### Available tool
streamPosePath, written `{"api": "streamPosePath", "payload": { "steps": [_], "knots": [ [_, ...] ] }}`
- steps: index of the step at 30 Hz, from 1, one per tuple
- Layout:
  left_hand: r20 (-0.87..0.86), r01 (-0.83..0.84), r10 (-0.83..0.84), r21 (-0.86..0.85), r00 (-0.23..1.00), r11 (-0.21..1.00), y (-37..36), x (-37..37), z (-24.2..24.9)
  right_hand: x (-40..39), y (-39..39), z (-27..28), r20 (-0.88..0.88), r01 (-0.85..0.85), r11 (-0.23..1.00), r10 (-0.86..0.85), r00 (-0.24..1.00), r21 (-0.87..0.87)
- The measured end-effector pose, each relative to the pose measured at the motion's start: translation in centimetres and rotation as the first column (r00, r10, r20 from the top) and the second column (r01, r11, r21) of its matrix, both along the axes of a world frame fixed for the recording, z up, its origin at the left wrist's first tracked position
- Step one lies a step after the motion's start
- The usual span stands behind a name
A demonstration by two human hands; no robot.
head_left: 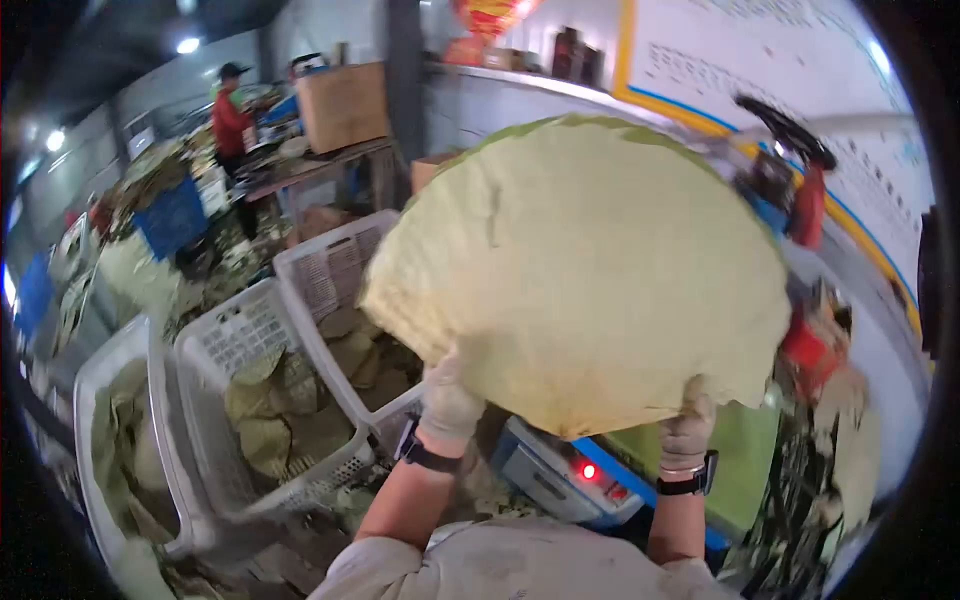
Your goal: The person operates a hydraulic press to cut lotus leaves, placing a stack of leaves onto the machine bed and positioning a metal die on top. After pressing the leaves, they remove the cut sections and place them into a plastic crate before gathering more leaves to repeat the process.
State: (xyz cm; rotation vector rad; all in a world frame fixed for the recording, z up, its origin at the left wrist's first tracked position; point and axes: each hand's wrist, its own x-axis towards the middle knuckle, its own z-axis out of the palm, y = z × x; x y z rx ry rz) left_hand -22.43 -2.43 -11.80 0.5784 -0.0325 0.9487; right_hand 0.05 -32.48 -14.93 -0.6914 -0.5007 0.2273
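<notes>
Broad pale sheet (590, 270) grasped by gloved hands (452, 402) (687, 435); green surface (745, 465) below, white crates (250, 322) left, yellow-framed board (760, 60) behind.

At the back left, a person (231, 125) in a red top and dark cap stands beyond a bench (330, 164) that bears a cardboard box (344, 107) — a heaped blue bin (172, 218) is nearby. Across, a yellow-edged wall board (760, 50) hangs near a red ornament (490, 15) and a ledge (590, 91) with dark containers (566, 55).
</notes>
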Motion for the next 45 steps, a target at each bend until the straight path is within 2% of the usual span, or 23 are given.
{"api": "streamPosePath", "payload": {
  "steps": [1, 2, 4, 5, 7, 8, 9, 10, 12, 16, 21, 24, 26, 27, 28, 29, 30, 32, 37, 39, 41, 43, 45],
  "knots": [
    [-0.055, -0.013, 0.013, 0.0, 0.998, 1.0, 0.2, 0.2, -1.4, -1.0, -1.4, -0.8, -0.035, 0.061, 0.998, -0.061, 0.998, 0.004],
    [-0.186, -0.126, 0.181, 0.274, 0.966, 0.953, 0.3, 0.0, -2.5, -2.1, -2.1, -0.9, 0.074, 0.157, 0.965, -0.144, 0.987, -0.21],
    [-0.25, -0.076, 0.137, 0.24, 0.958, 0.968, -0.5, 0.5, -5.3, -3.7, -3.7, -1.9, 0.138, 0.296, 0.855, -0.261, 0.955, -0.425],
    [-0.281, -0.051, 0.114, 0.221, 0.953, 0.974, -1.0, 0.7, -6.7, -3.7, -3.9, -3.5, 0.453, 0.573, 0.698, -0.381, 0.806, -0.43],
    [-0.487, 0.014, 0.188, 0.381, 0.853, 0.924, -2.2, 0.5, -8.0, -4.4, -6.2, -4.7, 0.7, 0.81, 0.438, -0.431, 0.57, -0.39],
    [-0.531, 0.052, 0.279, 0.524, 0.8, 0.85, -4.3, 0.4, -6.3, -4.6, -7.6, -4.9, 0.24, 0.483, 0.701, -0.422, 0.874, -0.525],
    [-0.559, 0.116, 0.237, 0.524, 0.795, 0.844, -4.9, 0.5, -7.0, -5.2, -8.4, -4.8, -0.024, 0.3, 0.818, -0.357, 0.934, -0.492],
    [-0.437, 0.12, 0.552, 0.848, 0.71, 0.516, -4.8, -0.3, -7.8, -5.9, -9.2, -4.6, -0.294, 0.151, 0.904, -0.283, 0.913, -0.401],
    [-0.188, 0.196, 0.74, 0.978, 0.646, 0.077, -4.5, -0.7, -8.5, -7.4, -9.5, -3.3, -0.194, 0.216, 0.792, -0.386, 0.902, -0.571],
    [-0.204, 0.21, 0.74, 0.974, 0.642, 0.086, -4.7, 1.0, -8.2, -7.5, -9.6, -0.6, 0.041, 0.457, 0.68, -0.533, 0.845, -0.573],
    [-0.016, 0.247, 0.807, 0.955, 0.591, -0.162, -3.5, 3.6, -6.5, -4.7, -12.4, -1.1, -0.121, 0.277, 0.721, -0.447, 0.887, -0.635],
    [-0.034, 0.113, 0.733, 0.992, 0.679, -0.059, -3.5, 7.2, -7.1, -3.2, -13.0, 0.9, -0.048, 0.496, 0.622, -0.651, 0.758, -0.606],
    [0.064, 0.099, 0.712, 0.978, 0.7, -0.185, -2.6, 10.1, -7.4, -1.6, -13.7, 1.2, -0.057, 0.5, 0.615, -0.664, 0.746, -0.61],
    [0.052, 0.109, 0.697, 0.977, 0.715, -0.185, -2.5, 11.6, -7.3, -0.8, -14.2, 1.2, -0.062, 0.509, 0.608, -0.677, 0.734, -0.609],
    [-0.337, 0.217, 0.508, 0.934, 0.793, 0.282, -2.7, 13.2, -7.1, 0.5, -15.2, 0.5, -0.07, 0.517, 0.591, -0.697, 0.714, -0.619],
    [-0.602, 0.385, 0.145, 0.658, 0.785, 0.647, -2.9, 14.6, -6.9, 1.9, -16.4, -0.8, -0.051, 0.498, 0.549, -0.704, 0.708, -0.671],
    [-0.613, 0.415, 0.113, 0.647, 0.782, 0.64, -3.1, 15.9, -6.2, 2.6, -17.2, -2.2, -0.03, 0.476, 0.503, -0.709, 0.704, -0.722],
    [-0.627, 0.4, -0.231, 0.142, 0.744, 0.906, -3.3, 17.7, -4.5, 3.4, -17.3, -5.4, 0.062, 0.578, 0.396, -0.786, 0.615, -0.713],
    [-0.797, 0.427, -0.144, 0.154, 0.586, 0.891, 0.4, 21.7, -5.3, 3.2, -16.2, -5.7, 0.107, 0.608, 0.252, -0.865, 0.491, -0.753],
    [-0.433, 0.035, 0.496, 0.779, 0.753, 0.627, 1.0, 23.2, -6.3, 3.1, -16.0, -5.9, 0.149, 0.6, 0.187, -0.873, 0.464, -0.778],
    [-0.032, -0.034, 0.926, 0.998, 0.376, 0.048, -2.1, 20.7, -2.9, 3.0, -15.9, -5.8, 0.202, 0.596, 0.114, -0.876, 0.437, -0.795],
    [0.163, -0.052, 0.674, 0.982, 0.721, -0.181, -5.7, 18.6, -2.7, 3.3, -15.5, -6.5, 0.195, 0.67, 0.125, -0.904, 0.381, -0.732],
    [0.137, -0.035, 0.275, 0.938, 0.952, -0.344, -10.9, 16.6, -0.8, 3.8, -16.4, -8.3, 0.269, 0.579, 0.037, -0.861, 0.432, -0.815]
  ]
}}
